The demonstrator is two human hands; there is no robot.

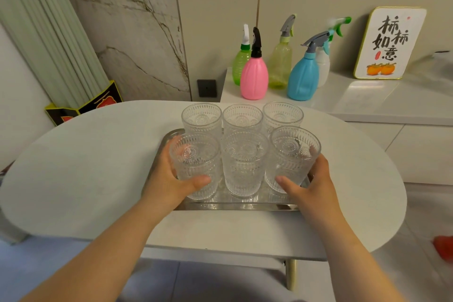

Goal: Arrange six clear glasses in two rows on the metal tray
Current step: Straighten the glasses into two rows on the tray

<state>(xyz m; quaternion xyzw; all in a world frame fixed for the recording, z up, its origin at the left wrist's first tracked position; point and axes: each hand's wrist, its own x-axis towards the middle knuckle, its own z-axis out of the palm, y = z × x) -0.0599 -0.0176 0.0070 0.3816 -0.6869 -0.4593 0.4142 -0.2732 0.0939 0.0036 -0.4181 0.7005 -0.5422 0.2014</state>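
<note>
Several clear embossed glasses stand upright in two rows of three on the metal tray (pixel 235 206), which lies on a white oval table. The back row holds a left glass (pixel 201 117), a middle glass (pixel 242 119) and a right glass (pixel 282 115). In the front row, my left hand (pixel 169 180) wraps the front left glass (pixel 196 162), thumb across its near side. The front middle glass (pixel 244 162) stands untouched between my hands. My right hand (pixel 316 185) grips the front right glass (pixel 293 157), which tilts slightly outward.
The white oval table (pixel 85 169) extends well to the left and right of the tray. Behind it, a white counter (pixel 367 103) carries several spray bottles, among them a pink one (pixel 254 73) and a blue one (pixel 304 76), plus a framed picture (pixel 388 43).
</note>
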